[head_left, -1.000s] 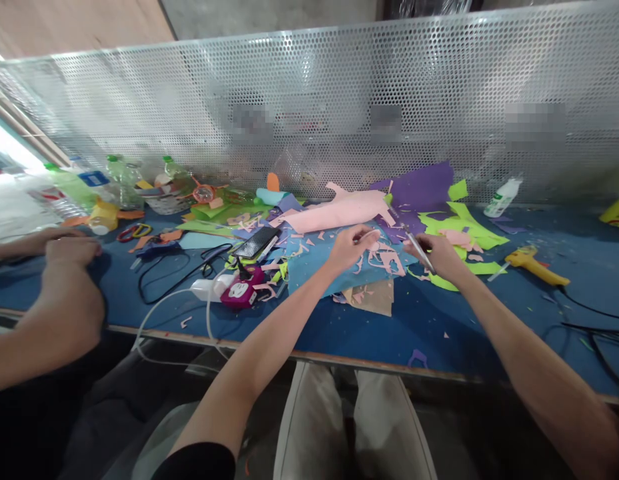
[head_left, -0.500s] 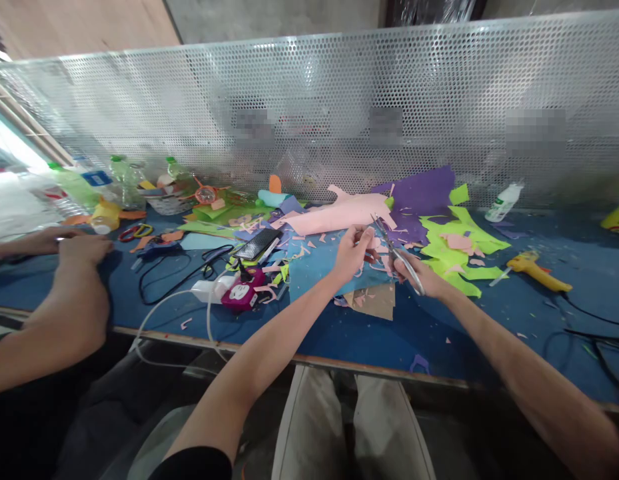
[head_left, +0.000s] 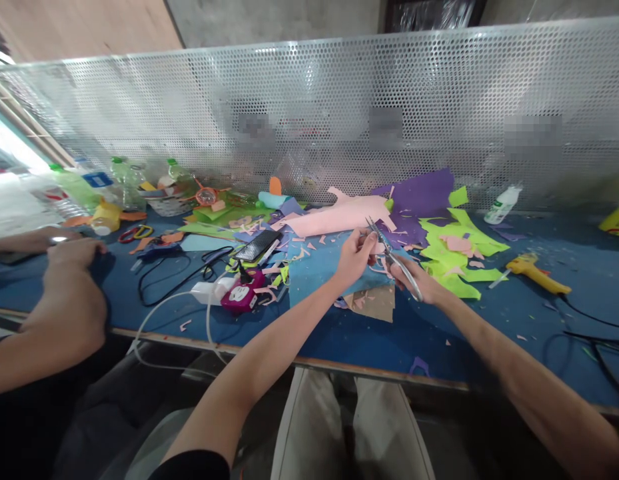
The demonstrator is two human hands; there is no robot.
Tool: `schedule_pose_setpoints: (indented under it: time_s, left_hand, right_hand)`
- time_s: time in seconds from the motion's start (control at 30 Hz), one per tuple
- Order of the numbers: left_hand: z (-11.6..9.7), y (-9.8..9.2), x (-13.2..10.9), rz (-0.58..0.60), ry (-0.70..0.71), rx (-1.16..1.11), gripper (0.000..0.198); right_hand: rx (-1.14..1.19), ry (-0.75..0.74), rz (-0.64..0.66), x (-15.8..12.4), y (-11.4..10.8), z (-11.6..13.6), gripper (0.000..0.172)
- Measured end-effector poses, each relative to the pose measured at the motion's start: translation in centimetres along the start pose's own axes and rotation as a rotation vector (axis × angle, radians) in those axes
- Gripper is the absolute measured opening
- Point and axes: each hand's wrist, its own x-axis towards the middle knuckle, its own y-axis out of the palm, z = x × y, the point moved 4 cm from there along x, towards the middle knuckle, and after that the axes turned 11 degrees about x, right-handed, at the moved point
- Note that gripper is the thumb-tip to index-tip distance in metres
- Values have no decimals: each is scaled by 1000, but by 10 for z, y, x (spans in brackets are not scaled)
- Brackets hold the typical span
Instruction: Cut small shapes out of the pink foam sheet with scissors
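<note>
My right hand point(head_left: 416, 279) is closed round a pair of silver scissors point(head_left: 389, 253), whose blades point up and away toward the pink sheet point(head_left: 339, 215). My left hand point(head_left: 356, 252) is pinched on a small pink paper scrap right at the blades. Both hands hover over a light blue sheet point(head_left: 324, 270) strewn with pink offcuts, with a tan piece point(head_left: 374, 303) at its near edge.
Purple point(head_left: 422, 193) and lime green point(head_left: 454, 250) sheets lie to the right. A yellow glue gun point(head_left: 536, 275) and white glue bottle point(head_left: 502, 203) sit further right. A magenta power strip point(head_left: 239, 293), cables, phone point(head_left: 256, 245) and bottles lie left, where another person's hands point(head_left: 72, 257) rest.
My right hand has swung the scissors left and up from the green sheet to meet my left hand, which lifted a pink scrap off the blue sheet.
</note>
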Motion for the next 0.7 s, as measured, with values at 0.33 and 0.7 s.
schedule_pose_setpoints:
  time_s: [0.33, 0.7]
  left_hand:
    - [0, 2, -2, 31, -45, -56, 42]
    - [-11, -2, 0, 105, -41, -25, 39]
  right_hand:
    - [104, 5, 4, -2, 9, 6, 54]
    - [-413, 8, -308, 8, -44, -6, 48]
